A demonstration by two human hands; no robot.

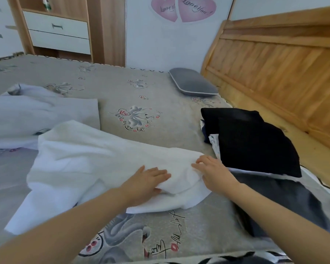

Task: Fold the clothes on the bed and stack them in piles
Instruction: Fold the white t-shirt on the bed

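White garment (95,161) spread across the near middle of the bed (122,88), half gathered at its right end, likely mid-fold. Left hand (147,180) lying on that bunched end, fingers (161,173) fairly straight on top with the thumb tucked under a fold, probably pinning the cloth so the fold holds. Right hand (213,172) just beside it at the garment's right edge, fingers loosely bent and touching the cloth; a true pinch cannot be told. Black pile (255,143) just right of the hands, near the headboard (274,73), folded pieces stacked with white and navy edges showing beneath; likely the finished stack, kept within reach. Grey garment (286,202) flat under the right forearm, partly hidden by it. Pale clothes (36,115) heaped at far left, cut off by the frame, count unclear. Grey pillow (192,84) at the far corner. Sleeves and collar of the white garment hard to make out.
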